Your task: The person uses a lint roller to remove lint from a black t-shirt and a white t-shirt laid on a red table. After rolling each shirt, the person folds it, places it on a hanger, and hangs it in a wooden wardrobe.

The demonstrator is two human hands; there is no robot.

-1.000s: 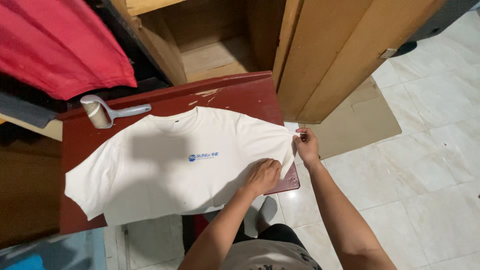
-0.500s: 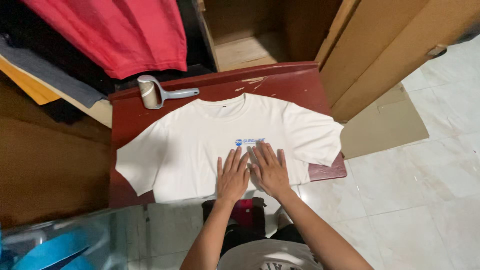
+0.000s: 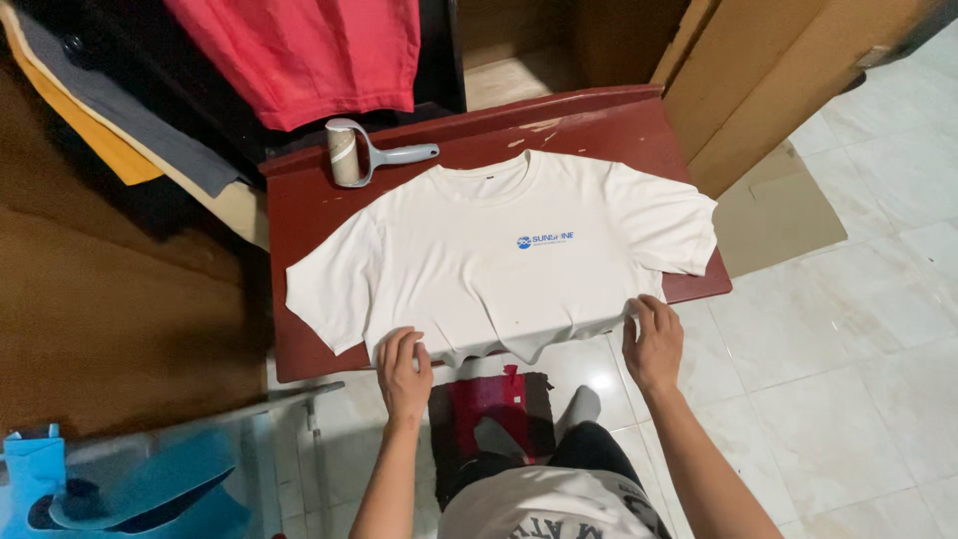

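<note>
White T-shirt [image 3: 499,260] hem pinched by left hand [image 3: 403,366], right hand [image 3: 654,342], fingertips hidden

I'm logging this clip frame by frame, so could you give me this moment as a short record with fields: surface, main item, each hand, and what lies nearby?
surface: dark red table, paint chipped along its far edge
main item: white T-shirt, spread flat face up, small blue print on the chest, hem hanging over the near edge
left hand: grip on the hem at its left corner
right hand: grip on the hem at its right corner
nearby: lint roller by the collar; red garment hanging behind; flat cardboard on the tiled floor
</note>
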